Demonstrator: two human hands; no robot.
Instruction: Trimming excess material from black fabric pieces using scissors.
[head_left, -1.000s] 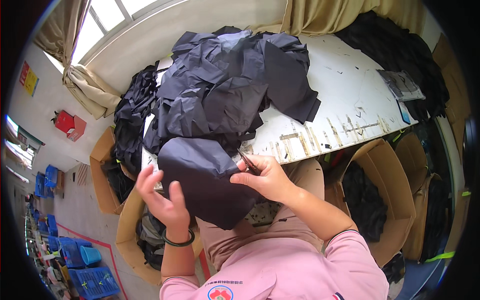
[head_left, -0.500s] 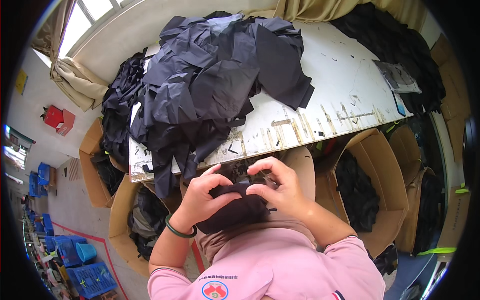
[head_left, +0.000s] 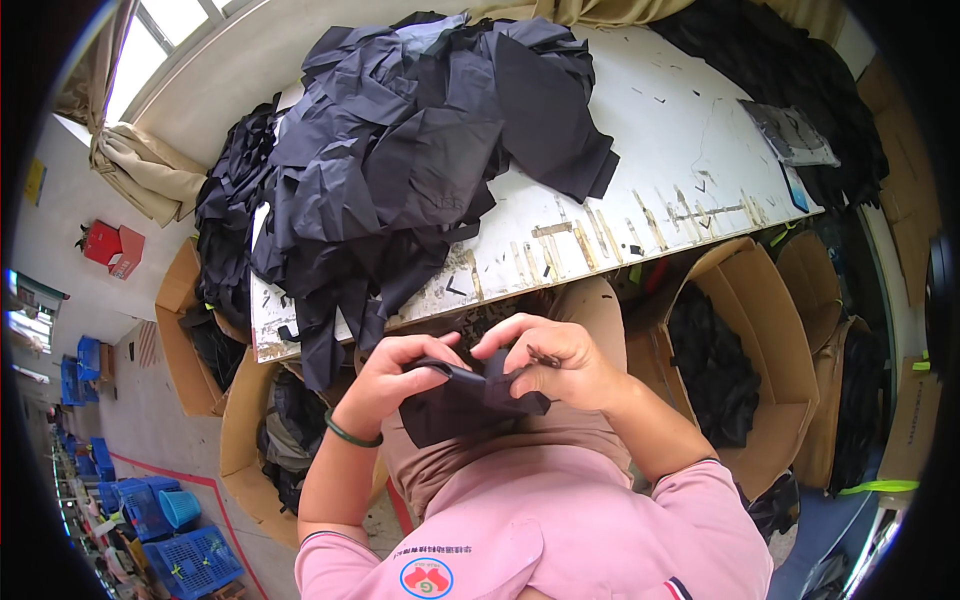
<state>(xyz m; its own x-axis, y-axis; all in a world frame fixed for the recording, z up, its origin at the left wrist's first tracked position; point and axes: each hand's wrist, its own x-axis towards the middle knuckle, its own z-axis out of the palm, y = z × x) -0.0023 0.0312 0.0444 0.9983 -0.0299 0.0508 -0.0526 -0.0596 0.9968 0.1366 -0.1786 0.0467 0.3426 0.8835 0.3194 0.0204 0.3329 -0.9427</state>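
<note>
A folded piece of black fabric (head_left: 455, 408) hangs over my lap, just in front of the table's near edge. My left hand (head_left: 398, 375), with a dark green bangle at its wrist, is closed on the fabric's upper left edge between thumb and fingers. My right hand (head_left: 560, 362) pinches the right end of the same piece, its index finger bent above the thumb. A small dark tool (head_left: 543, 357) shows between the right fingers; its kind I cannot make out. Between the two hands the upper edge of the fabric runs folded.
A large heap of black fabric pieces (head_left: 400, 150) covers the left of the white worktable (head_left: 660, 130) and drapes over its front. Cardboard boxes (head_left: 770, 350) with black fabric stand below at both sides. Far right on the table lies a clear-wrapped package (head_left: 790, 133). Blue baskets (head_left: 190, 560) stand at left.
Both hands have shifted slightly, and the black fabric between them is now more opened out and hangs flatter. The small tool shows more plainly in my right hand. The view has moved a little.
</note>
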